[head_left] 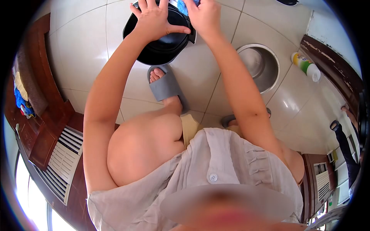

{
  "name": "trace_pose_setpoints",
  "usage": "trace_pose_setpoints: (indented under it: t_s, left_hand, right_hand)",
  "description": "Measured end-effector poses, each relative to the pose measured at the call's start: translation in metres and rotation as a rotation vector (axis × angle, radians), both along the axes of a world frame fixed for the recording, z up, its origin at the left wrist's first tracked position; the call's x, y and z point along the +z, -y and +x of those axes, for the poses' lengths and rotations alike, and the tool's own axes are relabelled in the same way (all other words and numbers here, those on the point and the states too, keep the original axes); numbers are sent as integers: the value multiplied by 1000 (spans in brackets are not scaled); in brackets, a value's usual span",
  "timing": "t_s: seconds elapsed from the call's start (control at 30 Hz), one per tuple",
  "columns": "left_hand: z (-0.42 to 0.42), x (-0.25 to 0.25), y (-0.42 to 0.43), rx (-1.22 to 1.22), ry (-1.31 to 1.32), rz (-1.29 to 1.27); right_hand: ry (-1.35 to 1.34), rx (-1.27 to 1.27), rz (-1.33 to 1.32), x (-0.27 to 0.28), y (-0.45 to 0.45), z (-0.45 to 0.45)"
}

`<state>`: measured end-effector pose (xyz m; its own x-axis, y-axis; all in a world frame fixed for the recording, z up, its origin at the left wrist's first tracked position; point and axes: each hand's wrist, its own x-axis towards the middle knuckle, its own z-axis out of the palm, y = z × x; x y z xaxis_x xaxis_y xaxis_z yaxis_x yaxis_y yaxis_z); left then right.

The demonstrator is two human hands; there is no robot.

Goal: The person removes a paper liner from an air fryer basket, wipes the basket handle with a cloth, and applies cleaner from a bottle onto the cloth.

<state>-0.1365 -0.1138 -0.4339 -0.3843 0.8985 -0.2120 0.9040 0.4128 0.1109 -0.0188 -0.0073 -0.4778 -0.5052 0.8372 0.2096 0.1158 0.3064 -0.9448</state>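
Observation:
At the top of the head view, a glossy black container (150, 57) stands on the tiled floor in front of my feet. My left hand (154, 21) is over it with fingers spread and thumb stretched toward its right rim. It appears to rest on the container, though exact contact is hard to tell. Just to the right, my right hand (205, 17) is closed on a fluffy blue cloth (182, 7) by the container's upper right edge. Part of the cloth is hidden by the hand and the frame's top edge.
A round metal basin (265, 75) sits on the floor to the right. Beyond it lies a white and green bottle (307, 66) with a yellow end, near the dark wooden skirting. My grey slipper (163, 86) is just below the container. Dark wooden furniture (46, 138) lines the left side.

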Motion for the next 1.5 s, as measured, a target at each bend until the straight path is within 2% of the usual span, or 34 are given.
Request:
trace_pose_setpoints:
  t_s: [0.1, 0.2, 0.33, 0.4, 0.53, 0.63, 0.7, 0.77, 0.83, 0.9, 0.97, 1.0, 1.1, 1.23, 1.4, 1.5]
  left_hand:
    - [1, 0, -1, -1, -8, 14]
    - [2, -2, -3, 18, 6, 36]
    - [1, -1, -3, 30, -12, 9]
    - [1, -3, -3, 20, -25, 4]
    - [1, -4, -2, 7, -20, 23]
    - [-1, -11, -1, 24, -6, 17]
    - [-6, -24, 3, 49, -11, 55]
    - [0, -12, -5, 68, -12, 37]
    - [7, -3, -10, 83, -14, 20]
    - [7, -1, -13, 129, 8, -31]
    - [6, -1, -13, 135, 12, -58]
    - [4, -6, -12, 116, -15, -45]
    - [7, -3, -10, 103, -33, -76]
    - [7, 0, -11, 95, -7, -77]
    - [6, 0, -12, 104, 7, -37]
    - [7, -3, -13, 119, -16, -39]
  right_hand:
    - [98, -77, -86, -5, -5, -9]
    - [81, -182, -30, -18, -4, -19]
    - [44, -145, -222, -21, 7, -4]
    - [76, 18, -248, -23, 6, 8]
    - [92, 28, -243, -26, 5, 8]
    - [-1, -26, -319, -38, 6, -2]
    - [-219, -111, -617, -59, 0, -15]
    - [-174, -114, -615, -70, -12, -21]
    - [-148, -179, -901, -66, -26, -28]
    - [-160, -149, -850, -66, -26, -26]
    - [-18, -59, -403, -34, -14, -11]
    - [-15, -60, -407, -27, -13, -8]
    - [102, 164, 50, -10, -12, -4]
    - [97, 220, 127, -1, -23, -16]
    - [240, -89, -60, 1, -34, -46]
    - [332, -143, -134, -55, -52, -51]
